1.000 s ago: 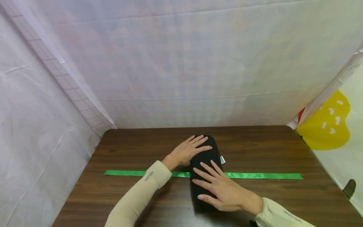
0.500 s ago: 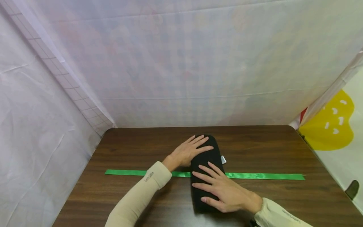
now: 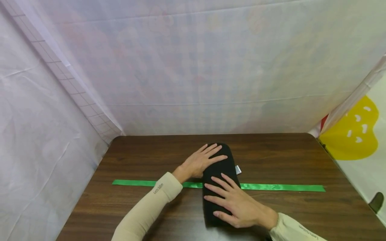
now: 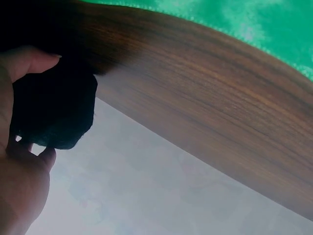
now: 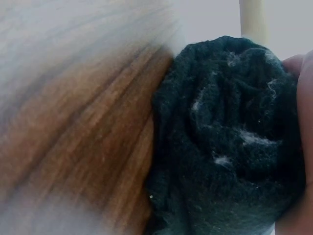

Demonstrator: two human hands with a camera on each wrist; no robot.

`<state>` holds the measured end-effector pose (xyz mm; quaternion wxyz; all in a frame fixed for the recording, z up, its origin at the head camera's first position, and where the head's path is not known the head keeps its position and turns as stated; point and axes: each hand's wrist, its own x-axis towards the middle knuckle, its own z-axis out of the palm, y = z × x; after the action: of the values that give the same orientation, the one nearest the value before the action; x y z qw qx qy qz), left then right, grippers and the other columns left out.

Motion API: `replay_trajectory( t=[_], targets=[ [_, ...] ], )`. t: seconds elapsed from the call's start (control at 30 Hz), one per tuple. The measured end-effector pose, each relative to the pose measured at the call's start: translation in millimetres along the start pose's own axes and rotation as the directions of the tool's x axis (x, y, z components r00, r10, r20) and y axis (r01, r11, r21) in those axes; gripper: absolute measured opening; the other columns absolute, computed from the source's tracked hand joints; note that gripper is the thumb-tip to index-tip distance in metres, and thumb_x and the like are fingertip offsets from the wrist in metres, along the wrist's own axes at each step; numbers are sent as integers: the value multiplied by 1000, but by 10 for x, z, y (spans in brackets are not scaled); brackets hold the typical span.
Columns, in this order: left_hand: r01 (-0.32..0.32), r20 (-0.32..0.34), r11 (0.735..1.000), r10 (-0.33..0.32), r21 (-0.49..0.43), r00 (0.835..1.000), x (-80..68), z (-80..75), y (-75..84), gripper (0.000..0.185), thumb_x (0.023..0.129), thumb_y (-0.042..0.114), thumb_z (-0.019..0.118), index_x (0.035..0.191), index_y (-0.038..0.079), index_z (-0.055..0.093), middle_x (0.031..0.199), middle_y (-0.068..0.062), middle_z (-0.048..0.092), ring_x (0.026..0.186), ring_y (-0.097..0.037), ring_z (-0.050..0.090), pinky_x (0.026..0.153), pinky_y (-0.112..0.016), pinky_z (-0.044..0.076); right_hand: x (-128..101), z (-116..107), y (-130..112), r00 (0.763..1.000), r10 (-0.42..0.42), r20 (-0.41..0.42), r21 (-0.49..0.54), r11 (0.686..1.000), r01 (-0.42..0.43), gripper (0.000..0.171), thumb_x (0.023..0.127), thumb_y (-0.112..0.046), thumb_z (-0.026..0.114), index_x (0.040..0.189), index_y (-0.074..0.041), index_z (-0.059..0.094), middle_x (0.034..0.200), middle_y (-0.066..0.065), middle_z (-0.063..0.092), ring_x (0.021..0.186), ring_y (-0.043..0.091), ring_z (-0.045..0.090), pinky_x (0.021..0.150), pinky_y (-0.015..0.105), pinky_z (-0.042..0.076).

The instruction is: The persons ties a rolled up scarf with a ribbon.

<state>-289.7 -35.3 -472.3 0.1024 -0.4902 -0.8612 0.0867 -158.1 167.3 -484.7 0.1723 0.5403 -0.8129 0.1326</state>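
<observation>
Up close on the left hand (image 4: 19,161), filling the lower left corner, with one fingertip (image 4: 34,58) poking in at the upper left. Between thumb and fingers sits the end of a black rolled cloth (image 4: 54,115), dark and soft, its edge bulging out past the hand. The fingers lie along it rather than closing tight. Behind runs the brown wooden worktop (image 4: 205,127), its grain sweeping in a curve from upper left to lower right. Along the top right edge, a strip of bright green ribbon (image 4: 244,24) lies flat on the wood. Below the worktop's edge, a pale, blurred white sheet (image 4: 146,196) fills the bottom.
</observation>
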Motion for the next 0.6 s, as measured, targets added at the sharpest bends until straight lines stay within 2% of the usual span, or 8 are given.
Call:
replay_trajectory(
  t=[0.2, 0.37, 0.6],
  targets=[
    [1, -6, 1000, -1, 9, 1000, 0, 10, 4, 96, 85, 48, 75, 159, 30, 17, 167, -8, 8, 153, -27, 8, 123, -46, 15, -3, 35, -6, 1000, 8, -11, 3, 1000, -8, 47, 99, -35, 55, 144, -21, 51, 158, 8, 36, 143, 39, 34, 118, 56, 7],
    [2, -1, 1000, -2, 9, 1000, 2, 14, 7, 99, 84, 45, 77, 159, 29, 16, 167, -8, 7, 153, -27, 7, 123, -46, 13, -7, 55, -14, 1000, 16, -4, 10, 1000, -16, 45, 100, -36, 54, 142, -18, 54, 156, 11, 39, 143, 39, 33, 119, 55, 5],
    [13, 13, 1000, -13, 22, 1000, 14, -16, 14, 101, 84, 43, 78, 160, 30, 12, 167, -8, 6, 153, -27, 6, 123, -47, 12, -13, 29, -18, 999, 33, 9, 8, 999, -33, 46, 100, -39, 54, 141, -18, 55, 160, 7, 33, 144, 38, 32, 119, 55, 5]
  ],
)
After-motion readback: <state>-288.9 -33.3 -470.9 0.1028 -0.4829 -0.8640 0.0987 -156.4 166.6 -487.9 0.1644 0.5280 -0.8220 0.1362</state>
